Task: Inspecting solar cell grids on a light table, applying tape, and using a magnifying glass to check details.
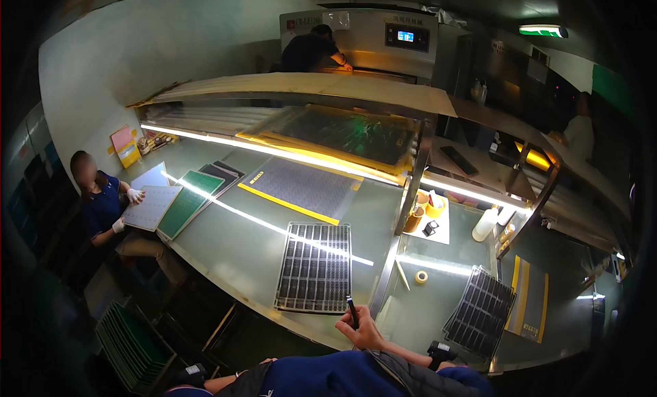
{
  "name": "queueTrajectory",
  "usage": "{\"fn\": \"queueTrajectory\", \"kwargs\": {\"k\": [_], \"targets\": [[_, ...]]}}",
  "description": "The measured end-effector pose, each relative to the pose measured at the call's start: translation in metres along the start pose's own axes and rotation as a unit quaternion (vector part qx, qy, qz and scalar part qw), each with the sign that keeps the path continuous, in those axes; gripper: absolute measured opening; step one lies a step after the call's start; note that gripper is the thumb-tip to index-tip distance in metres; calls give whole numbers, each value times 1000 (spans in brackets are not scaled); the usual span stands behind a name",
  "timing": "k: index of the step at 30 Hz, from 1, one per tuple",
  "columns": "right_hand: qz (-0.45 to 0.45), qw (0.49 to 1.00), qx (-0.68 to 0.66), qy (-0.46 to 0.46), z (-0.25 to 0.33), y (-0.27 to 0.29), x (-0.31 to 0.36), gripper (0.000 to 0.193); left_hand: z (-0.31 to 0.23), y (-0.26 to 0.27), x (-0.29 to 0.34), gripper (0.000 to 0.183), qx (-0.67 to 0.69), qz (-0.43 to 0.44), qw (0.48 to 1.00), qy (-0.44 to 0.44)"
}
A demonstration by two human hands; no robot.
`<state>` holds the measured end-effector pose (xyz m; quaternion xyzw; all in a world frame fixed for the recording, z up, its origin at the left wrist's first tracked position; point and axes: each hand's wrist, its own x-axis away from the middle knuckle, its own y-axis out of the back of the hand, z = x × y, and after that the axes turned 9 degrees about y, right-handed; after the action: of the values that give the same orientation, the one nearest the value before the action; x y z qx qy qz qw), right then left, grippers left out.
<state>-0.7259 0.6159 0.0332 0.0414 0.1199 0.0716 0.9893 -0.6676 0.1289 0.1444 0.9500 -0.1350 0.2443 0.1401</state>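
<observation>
My right hand (364, 333) is closed around a slim black pen (352, 309), held upright at the near right corner of a dark gridded panel (313, 268). The panel lies flat on the glass-like tabletop (246, 260). Only a sliver of my left hand (269, 361) shows at the front of my blue top, with the forearm coming in at the lower edge. Its fingers are hidden. To the right, a small stack of similar dark gridded panels (480, 308) rests on the table.
A yellow-edged film sheet (301, 186) and green panels (191, 205) lie farther back. At left a co-worker (102, 202) in white gloves holds a pale panel (152, 207). A metal post (410, 192) supports the shelf. Tape (421, 277) and a white bottle (484, 225) stand right.
</observation>
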Motion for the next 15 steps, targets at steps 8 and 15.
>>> {"fn": "queueTrajectory", "kwargs": {"k": [8,15], "targets": [[113,984,54,127,24,-24,-56,43,-9,6,7,39,-7,-14,1000,-18],[56,986,7,156,18,-37,-43,41,10,-53,-88,40,5,141,990,17]]}}
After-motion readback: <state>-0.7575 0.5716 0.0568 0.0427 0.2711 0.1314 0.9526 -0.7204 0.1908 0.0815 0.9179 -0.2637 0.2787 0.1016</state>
